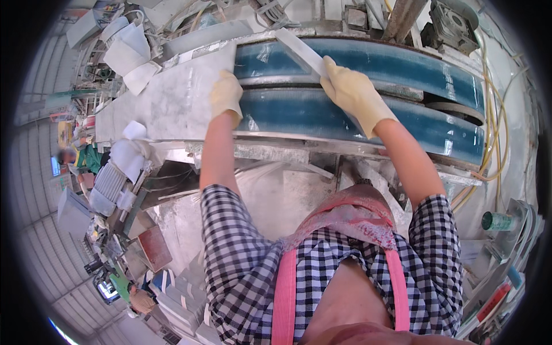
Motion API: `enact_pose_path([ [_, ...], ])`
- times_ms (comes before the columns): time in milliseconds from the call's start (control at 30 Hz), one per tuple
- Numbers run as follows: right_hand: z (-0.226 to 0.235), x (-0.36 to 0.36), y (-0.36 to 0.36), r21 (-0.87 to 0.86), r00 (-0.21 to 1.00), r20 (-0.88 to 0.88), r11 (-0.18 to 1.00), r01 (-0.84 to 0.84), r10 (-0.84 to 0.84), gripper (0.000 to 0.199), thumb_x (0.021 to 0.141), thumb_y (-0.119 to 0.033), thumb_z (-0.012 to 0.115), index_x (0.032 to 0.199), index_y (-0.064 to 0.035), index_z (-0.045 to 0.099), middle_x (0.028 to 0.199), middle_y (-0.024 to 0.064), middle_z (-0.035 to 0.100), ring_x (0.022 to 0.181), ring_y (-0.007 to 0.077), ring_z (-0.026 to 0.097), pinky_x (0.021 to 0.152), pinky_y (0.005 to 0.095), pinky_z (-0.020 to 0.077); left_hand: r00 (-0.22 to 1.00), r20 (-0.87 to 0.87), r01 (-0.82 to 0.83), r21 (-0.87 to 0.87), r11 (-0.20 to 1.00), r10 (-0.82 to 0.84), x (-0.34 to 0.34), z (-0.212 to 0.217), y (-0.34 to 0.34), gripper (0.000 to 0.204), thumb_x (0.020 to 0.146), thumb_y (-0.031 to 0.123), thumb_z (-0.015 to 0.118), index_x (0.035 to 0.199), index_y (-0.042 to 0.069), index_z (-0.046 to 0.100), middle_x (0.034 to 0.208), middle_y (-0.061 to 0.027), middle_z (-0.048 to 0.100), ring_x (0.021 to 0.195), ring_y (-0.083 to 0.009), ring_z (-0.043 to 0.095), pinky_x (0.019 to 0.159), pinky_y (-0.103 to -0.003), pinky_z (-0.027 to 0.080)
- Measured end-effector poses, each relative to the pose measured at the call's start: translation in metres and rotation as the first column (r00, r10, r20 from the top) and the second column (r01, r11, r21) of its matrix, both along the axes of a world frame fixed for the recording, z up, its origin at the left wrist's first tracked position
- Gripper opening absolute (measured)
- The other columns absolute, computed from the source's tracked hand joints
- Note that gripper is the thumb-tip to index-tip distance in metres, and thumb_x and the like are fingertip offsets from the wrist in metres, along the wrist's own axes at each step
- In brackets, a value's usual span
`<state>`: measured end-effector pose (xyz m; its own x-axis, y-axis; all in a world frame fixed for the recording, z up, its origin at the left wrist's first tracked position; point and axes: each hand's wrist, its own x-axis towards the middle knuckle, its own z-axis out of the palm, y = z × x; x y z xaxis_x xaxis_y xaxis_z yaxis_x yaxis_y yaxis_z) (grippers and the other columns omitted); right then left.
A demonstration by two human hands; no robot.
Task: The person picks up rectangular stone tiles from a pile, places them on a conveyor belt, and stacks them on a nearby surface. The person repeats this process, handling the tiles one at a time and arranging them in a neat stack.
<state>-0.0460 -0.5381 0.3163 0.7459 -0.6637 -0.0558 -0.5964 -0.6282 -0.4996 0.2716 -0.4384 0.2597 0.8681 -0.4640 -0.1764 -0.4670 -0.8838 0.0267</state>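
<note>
Apron (pixel 345 221): pink, lower centre
Left hand (pixel 225 95): flat, pressing slab (pixel 167 100)
Right hand (pixel 353 92): clamped on stone strip (pixel 299 50); probably stiff, brittle, best gripped mid-length

Slab (pixel 172 100) seen as matt pale stone w/ dusty finish, strip (pixel 302 52) likewise smooth stone, belts (pixel 402 63) as wet glossy blue rubber, gloves as matt yellowish cloth on left hand (pixel 226 95) & right hand (pixel 353 92), frame (pixel 276 150) as dust-caked metal.

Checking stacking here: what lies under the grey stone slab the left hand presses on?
The stone slab rests on the blue belt, which shows to its right beneath the left hand. What supports its far left end is covered by the slab itself.
</note>
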Motion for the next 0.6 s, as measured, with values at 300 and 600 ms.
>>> enact_pose_path([
  [300, -0.009, -0.006, -0.008, -0.031, 0.998, 0.061, 0.999, -0.028, 0.030, 0.040, 0.100, -0.030, 0.047, 0.124, 0.0016, 0.046, 0.099, 0.0266, 0.067, 0.091, 0.0446, 0.064, 0.079, 0.0527, 0.0522, 0.566, 0.338, 0.824, -0.256, 0.505, -0.752, -0.078, 0.053, 0.048, 0.015, 0.063, -0.006, 0.070, 0.077, 0.000, 0.067, 0.081, -0.0238, 0.064, 0.079, -0.0426, 0.064, 0.072, -0.046, 0.052],
  [600, 0.003, -0.014, -0.005, 0.011, 0.997, 0.047, 0.998, -0.054, 0.054, 0.052, 0.097, -0.047, 0.050, 0.113, 0.0021, 0.051, 0.102, 0.0256, 0.068, 0.092, 0.0433, 0.066, 0.080, 0.0508, 0.0533, 0.313, -0.814, -0.657, -0.558, 0.507, -0.490, -0.200, 0.046, 0.000, 0.035, 0.103, 0.014, 0.038, 0.126, -0.010, 0.047, 0.117, -0.0248, 0.061, 0.101, -0.0308, 0.067, 0.088, -0.044, 0.057],
])
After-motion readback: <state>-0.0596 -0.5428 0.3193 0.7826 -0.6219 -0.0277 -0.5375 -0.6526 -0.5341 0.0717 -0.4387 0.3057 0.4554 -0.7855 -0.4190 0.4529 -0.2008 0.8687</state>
